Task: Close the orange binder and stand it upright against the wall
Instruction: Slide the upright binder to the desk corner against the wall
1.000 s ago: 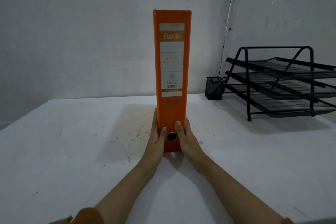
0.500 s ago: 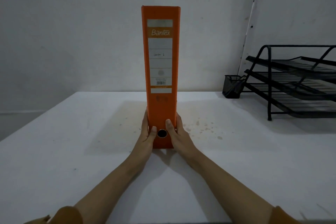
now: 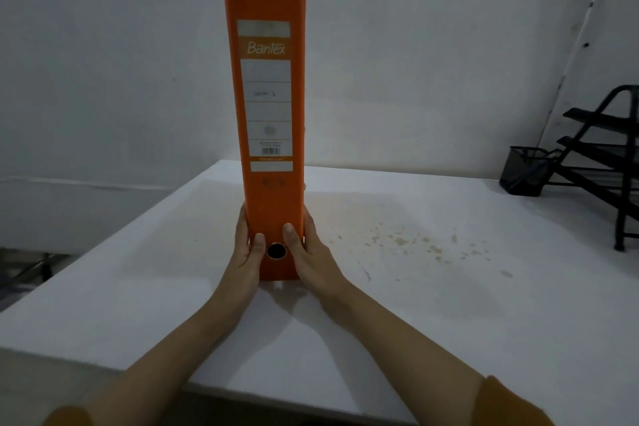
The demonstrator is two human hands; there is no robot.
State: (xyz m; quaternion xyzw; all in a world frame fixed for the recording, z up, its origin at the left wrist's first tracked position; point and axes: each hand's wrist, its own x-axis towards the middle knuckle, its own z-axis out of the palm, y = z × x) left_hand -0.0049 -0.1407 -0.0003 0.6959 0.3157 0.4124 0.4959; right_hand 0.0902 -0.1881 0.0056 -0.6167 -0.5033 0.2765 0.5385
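I clamp both hands' fingers (image 3: 289,230) low on the upright orange binder (image 3: 268,107); well short of the wall (image 3: 415,45), it may topple.

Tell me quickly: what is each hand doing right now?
Left hand: closed on the orange binder, lower left side.
Right hand: closed on the binder, lower right side.

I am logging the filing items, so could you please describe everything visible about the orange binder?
The orange lever-arch binder is closed and stands upright on the white table, spine facing the camera, tilted slightly left. Its spine looks like smooth card, with a white label printed "Bantex", a barcode and a dark round finger hole near the base. The left hand and right hand clasp its lower sides. It stands well forward of the wall.
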